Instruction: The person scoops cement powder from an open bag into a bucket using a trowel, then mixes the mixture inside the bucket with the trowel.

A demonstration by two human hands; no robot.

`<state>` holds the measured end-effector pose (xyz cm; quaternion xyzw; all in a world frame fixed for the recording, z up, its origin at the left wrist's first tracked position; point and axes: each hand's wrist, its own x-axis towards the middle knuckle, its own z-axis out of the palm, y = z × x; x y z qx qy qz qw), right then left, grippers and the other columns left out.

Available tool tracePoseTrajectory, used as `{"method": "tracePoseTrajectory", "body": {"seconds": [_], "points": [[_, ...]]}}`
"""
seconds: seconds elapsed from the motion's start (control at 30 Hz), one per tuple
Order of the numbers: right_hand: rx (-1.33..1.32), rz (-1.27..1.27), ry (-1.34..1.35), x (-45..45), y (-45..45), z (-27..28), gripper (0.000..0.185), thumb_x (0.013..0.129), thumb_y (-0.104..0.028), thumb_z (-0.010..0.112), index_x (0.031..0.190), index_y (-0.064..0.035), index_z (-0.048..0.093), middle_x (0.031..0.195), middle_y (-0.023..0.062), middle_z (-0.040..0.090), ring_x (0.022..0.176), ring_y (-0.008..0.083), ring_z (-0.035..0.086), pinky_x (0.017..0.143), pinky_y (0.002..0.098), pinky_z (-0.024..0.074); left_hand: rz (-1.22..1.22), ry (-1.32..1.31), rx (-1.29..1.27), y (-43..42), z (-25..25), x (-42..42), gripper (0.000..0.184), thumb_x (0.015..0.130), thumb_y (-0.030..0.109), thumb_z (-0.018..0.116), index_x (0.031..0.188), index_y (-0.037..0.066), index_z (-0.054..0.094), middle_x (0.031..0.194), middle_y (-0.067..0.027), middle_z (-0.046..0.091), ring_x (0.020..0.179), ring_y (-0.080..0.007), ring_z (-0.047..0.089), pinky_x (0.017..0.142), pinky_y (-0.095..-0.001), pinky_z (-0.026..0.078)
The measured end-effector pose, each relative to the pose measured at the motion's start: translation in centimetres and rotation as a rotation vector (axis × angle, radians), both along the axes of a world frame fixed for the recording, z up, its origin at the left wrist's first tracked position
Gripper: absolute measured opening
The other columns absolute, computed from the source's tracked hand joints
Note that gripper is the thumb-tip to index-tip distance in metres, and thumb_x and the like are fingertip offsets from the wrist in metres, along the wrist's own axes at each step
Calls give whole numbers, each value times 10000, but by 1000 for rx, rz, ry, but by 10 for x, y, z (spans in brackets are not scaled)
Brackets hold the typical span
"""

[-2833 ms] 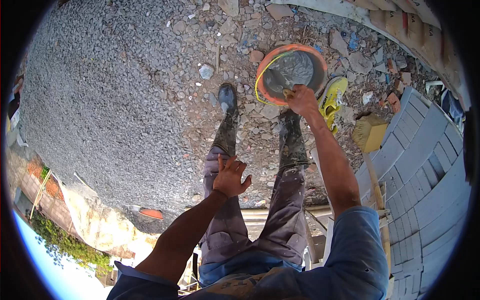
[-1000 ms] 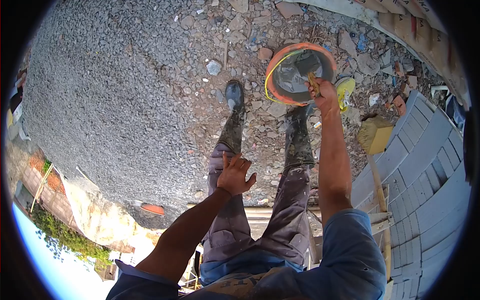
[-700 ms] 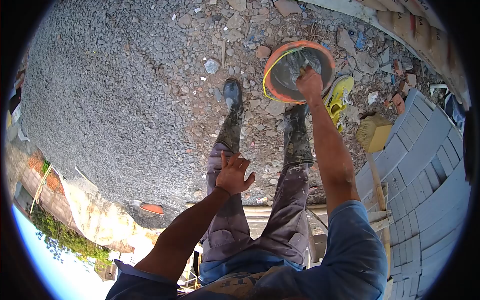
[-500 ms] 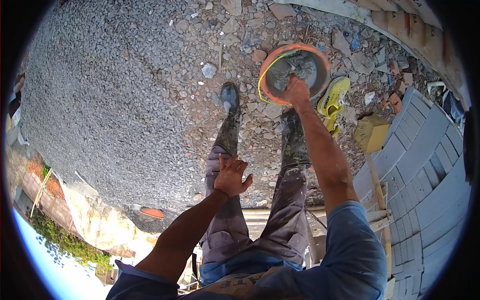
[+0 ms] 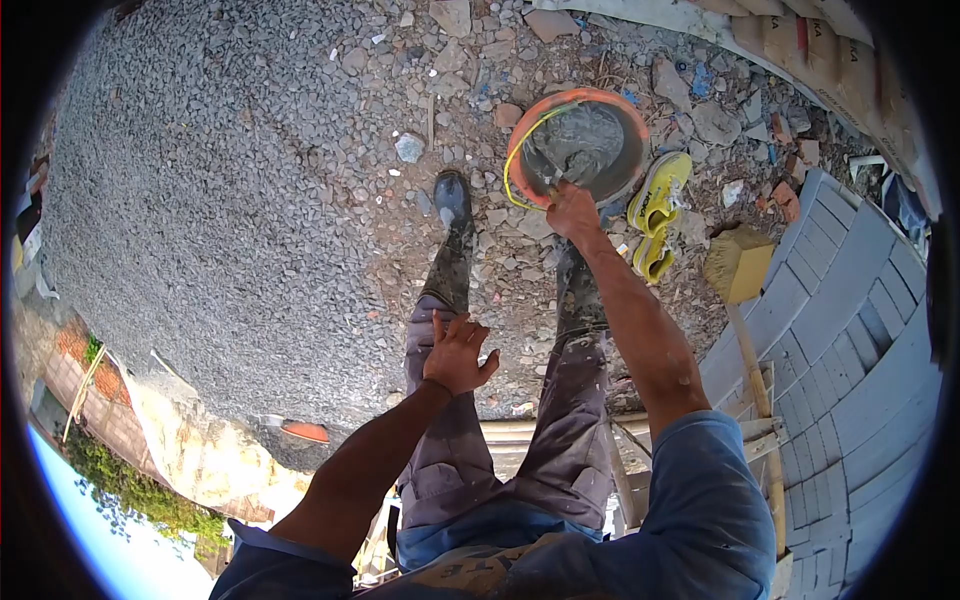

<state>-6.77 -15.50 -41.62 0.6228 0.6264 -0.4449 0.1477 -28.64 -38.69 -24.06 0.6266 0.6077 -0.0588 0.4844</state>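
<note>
An orange bucket with a yellow handle stands on the stony ground, holding wet grey mortar. My right hand is at its near rim, closed around the short handle of what looks like a trowel. The tool's far end is hard to make out against the mortar. Fingers spread, my left hand rests on or just over my left leg near the knee and holds nothing.
Yellow shoes lie right of the bucket. A broom with a wooden handle leans beside grey stacked slabs. Gravel spreads to the left. Printed sacks are piled at upper right, with broken bricks below.
My right hand has moved left and slightly toward me along the bucket's near rim. The mortar has shifted and bunched toward the far side. My left hand stays at the leg.
</note>
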Motion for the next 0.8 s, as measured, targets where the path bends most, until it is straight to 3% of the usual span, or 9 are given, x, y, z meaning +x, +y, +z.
{"method": "tracePoseTrajectory", "body": {"seconds": [0.2, 0.4, 0.47, 0.5, 0.57, 0.7, 0.77, 0.8], "points": [[-61, -75, 20, 12, 19, 42, 363, 828, -163, 703, 1129, 34, 653, 1035, 295, 717, 996, 447, 712, 881, 507, 576, -5, 4, -9, -1, -1, 3, 433, 889, 380, 705, 1194, 75, 661, 1179, -119, 643, 1365, -360, 480, 1186, -742, 168], [85, 298, -126, 36, 68, 52, 399, 806, -176, 729, 1150, 1, 635, 1004, 267, 720, 916, 410, 734, 823, 499, 593, -12, 7, -14, -2, -1, 5, 424, 888, 371, 710, 1187, 75, 656, 1185, -119, 641, 1371, -361, 473, 1182, -746, 172], [415, 605, -144, 51, 79, 32, 381, 811, -166, 709, 1176, -72, 649, 1000, 179, 710, 852, 346, 740, 752, 461, 603, -15, 14, -15, -3, -1, 5, 422, 890, 371, 710, 1187, 76, 658, 1189, -119, 640, 1374, -359, 470, 1181, -747, 175], [414, 605, -138, 57, 85, 21, 381, 811, -166, 709, 1176, -72, 649, 1000, 179, 710, 852, 346, 740, 752, 461, 603, -19, 18, -23, -4, -1, 5, 422, 892, 373, 708, 1187, 76, 659, 1190, -120, 640, 1374, -357, 469, 1182, -746, 178], [664, 754, -264, 69, 100, 0, 371, 838, -166, 662, 1209, -150, 658, 1021, 116, 682, 819, 288, 734, 690, 415, 601, -15, 28, -29, -3, -2, 6, 422, 894, 376, 707, 1187, 76, 660, 1190, -121, 640, 1375, -355, 468, 1182, -746, 181], [720, 783, -273, 93, 97, -22, 346, 875, -176, 636, 1219, -194, 662, 1066, 92, 674, 889, 276, 734, 669, 400, 604, -27, 32, -10, -4, -3, 7, 426, 899, 386, 700, 1188, 76, 661, 1189, -121, 638, 1368, -353, 472, 1183, -745, 183], [481, 575, -323, 95, 76, -21, 334, 896, -178, 627, 1228, -177, 659, 1066, 104, 698, 912, 304, 732, 706, 432, 612, -29, 37, -8, -5, -2, 7, 429, 901, 391, 697, 1189, 75, 661, 1189, -121, 637, 1367, -353, 472, 1183, -746, 181], [483, 580, -324, 94, 69, -19, 334, 896, -178, 627, 1228, -177, 659, 1066, 104, 698, 912, 304, 732, 706, 432, 612, -24, 32, -8, -4, -2, 7, 432, 902, 395, 694, 1189, 73, 662, 1190, -122, 637, 1366, -354, 472, 1183, -747, 178]]}}
